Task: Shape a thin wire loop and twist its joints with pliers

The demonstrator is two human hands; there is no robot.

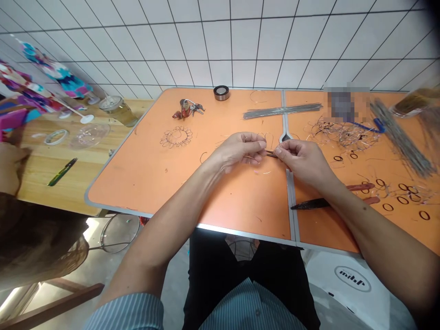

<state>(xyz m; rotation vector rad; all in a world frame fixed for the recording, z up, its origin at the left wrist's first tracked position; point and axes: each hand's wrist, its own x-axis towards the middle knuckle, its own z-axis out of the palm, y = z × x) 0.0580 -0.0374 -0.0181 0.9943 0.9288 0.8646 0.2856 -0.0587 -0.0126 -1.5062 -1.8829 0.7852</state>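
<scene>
On the wooden table at far left lie a green tool and a tape ring. On the orange table, further right, a flower of bent wire lies flat, with a bunch of keys and a black roll behind it. Near the table's middle seam the left hand has its grip closed, thumb and fingertips pinching one end of a short dark piece, too small to identify, with fine wire loops around the fingers. The right hand faces it, its grip pinched shut on the other end, so the piece is held just above the table between both hands. Behind them lies a bundle of straight wires. Right of it is a wire tangle, and red-handled pliers and small dark rings lie nearer the front edge.
</scene>
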